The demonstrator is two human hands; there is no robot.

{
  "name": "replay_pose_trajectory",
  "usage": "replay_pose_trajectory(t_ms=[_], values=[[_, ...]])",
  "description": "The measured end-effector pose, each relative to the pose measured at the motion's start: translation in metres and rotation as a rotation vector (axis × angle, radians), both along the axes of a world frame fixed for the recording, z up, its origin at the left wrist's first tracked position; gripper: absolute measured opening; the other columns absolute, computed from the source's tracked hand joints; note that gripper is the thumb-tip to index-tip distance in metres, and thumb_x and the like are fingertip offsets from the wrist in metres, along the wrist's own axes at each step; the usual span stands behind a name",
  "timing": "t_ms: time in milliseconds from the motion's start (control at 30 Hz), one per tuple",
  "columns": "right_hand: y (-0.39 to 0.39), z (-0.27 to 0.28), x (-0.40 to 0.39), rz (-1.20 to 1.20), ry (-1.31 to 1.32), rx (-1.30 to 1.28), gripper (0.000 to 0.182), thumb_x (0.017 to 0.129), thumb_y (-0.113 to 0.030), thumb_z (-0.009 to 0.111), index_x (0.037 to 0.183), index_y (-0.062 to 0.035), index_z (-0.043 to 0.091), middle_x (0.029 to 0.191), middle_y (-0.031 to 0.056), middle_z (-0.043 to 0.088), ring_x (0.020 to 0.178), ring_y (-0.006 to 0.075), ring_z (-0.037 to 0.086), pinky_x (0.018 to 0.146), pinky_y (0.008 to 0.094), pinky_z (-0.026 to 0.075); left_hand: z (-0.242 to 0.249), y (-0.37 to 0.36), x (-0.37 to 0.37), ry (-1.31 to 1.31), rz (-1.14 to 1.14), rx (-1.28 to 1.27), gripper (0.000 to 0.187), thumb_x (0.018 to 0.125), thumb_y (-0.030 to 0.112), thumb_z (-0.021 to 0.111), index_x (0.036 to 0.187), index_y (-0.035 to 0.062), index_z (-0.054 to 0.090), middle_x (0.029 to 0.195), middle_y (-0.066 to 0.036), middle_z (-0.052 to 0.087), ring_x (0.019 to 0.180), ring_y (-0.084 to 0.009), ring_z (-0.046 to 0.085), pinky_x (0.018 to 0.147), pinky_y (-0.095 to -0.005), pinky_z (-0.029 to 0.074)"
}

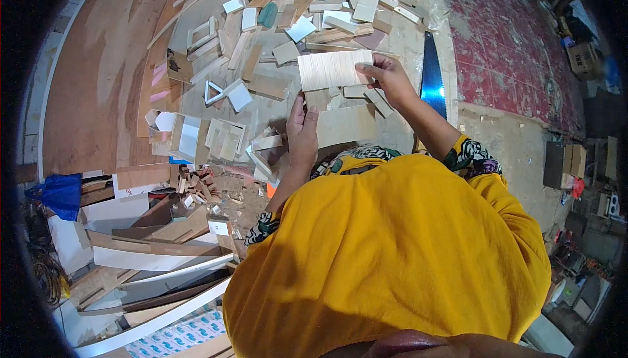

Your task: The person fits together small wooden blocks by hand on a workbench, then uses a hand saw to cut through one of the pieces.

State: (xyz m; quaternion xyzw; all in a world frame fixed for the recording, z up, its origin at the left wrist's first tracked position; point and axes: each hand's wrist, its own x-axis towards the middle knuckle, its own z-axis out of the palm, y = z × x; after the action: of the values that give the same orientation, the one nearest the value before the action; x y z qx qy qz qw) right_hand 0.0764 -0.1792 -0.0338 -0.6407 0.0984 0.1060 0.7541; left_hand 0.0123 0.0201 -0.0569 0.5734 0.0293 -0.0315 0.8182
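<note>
A pale, ribbed rectangular wooden board (332,71) is held up over the scrap-covered surface. My right hand (387,80) grips its right end, thumb lying across the face. At the lower left corner of the board is my left hand (302,129), fingers curled and thumb pointing up. Its fingertips are right beside a small wood block (318,99), and I cannot tell what they close on. Closer to my body lies a larger thin plywood piece (347,125). Short wood offcuts (378,101) rest between it and the raised board.
A handsaw (432,76) with a shiny blade lies to the right. Many offcuts, white pieces (302,29) and small frames (226,139) spread across the work surface (268,70). Long planks (157,260) are stacked at lower left, near a blue bag (59,196). Red worn flooring (504,50) extends rightward.
</note>
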Motion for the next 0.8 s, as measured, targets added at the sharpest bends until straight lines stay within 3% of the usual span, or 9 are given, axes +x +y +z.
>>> replay_pose_trajectory(t_ms=[100, 167, 400, 800], values=[[-0.001, -0.002, 0.001, 0.008, -0.016, -0.016, 0.009, 0.08, -0.018, 0.067, 0.082, -0.0101, 0.063, 0.071, -0.0045, 0.057, 0.061, 0.0052, 0.05, 0.057, 0.0212, 0.041, -0.005, 0.002, 0.0, -0.028, 0.018, 0.021, 0.044, 0.091, 0.006, 0.045, 0.132, -0.0062, 0.033, 0.126, -0.013, 0.047, 0.113, -0.0162, 0.046, 0.097, -0.0278, 0.035], [-0.004, -0.008, 0.002, 0.037, -0.047, 0.001, 0.016, 0.08, -0.019, 0.067, 0.088, -0.006, 0.063, 0.079, 0.0015, 0.062, 0.064, 0.009, 0.053, 0.058, 0.0237, 0.044, -0.004, 0.002, 0.0, -0.041, 0.015, 0.032, 0.044, 0.091, 0.005, 0.044, 0.132, -0.0059, 0.033, 0.126, -0.012, 0.048, 0.113, -0.0162, 0.046, 0.097, -0.0278, 0.035], [-0.003, 0.001, 0.0, 0.034, -0.102, -0.007, 0.013, 0.08, -0.017, 0.067, 0.086, -0.0062, 0.063, 0.075, 0.0004, 0.061, 0.06, 0.0081, 0.051, 0.056, 0.0225, 0.042, 0.0, 0.002, 0.0, -0.116, 0.0, 0.072, 0.047, 0.091, 0.01, 0.047, 0.133, -0.0037, 0.032, 0.126, -0.013, 0.048, 0.11, -0.0172, 0.049, 0.094, -0.0289, 0.038], [-0.001, -0.002, 0.0, -0.003, -0.054, -0.016, 0.015, 0.079, -0.019, 0.068, 0.083, -0.0064, 0.062, 0.075, 0.0001, 0.061, 0.063, 0.0088, 0.053, 0.057, 0.0242, 0.042, 0.006, -0.001, 0.0, -0.018, 0.02, 0.106, 0.041, 0.089, 0.006, 0.044, 0.128, -0.0052, 0.04, 0.116, -0.011, 0.054, 0.103, -0.0139, 0.051, 0.089, -0.0253, 0.04]])
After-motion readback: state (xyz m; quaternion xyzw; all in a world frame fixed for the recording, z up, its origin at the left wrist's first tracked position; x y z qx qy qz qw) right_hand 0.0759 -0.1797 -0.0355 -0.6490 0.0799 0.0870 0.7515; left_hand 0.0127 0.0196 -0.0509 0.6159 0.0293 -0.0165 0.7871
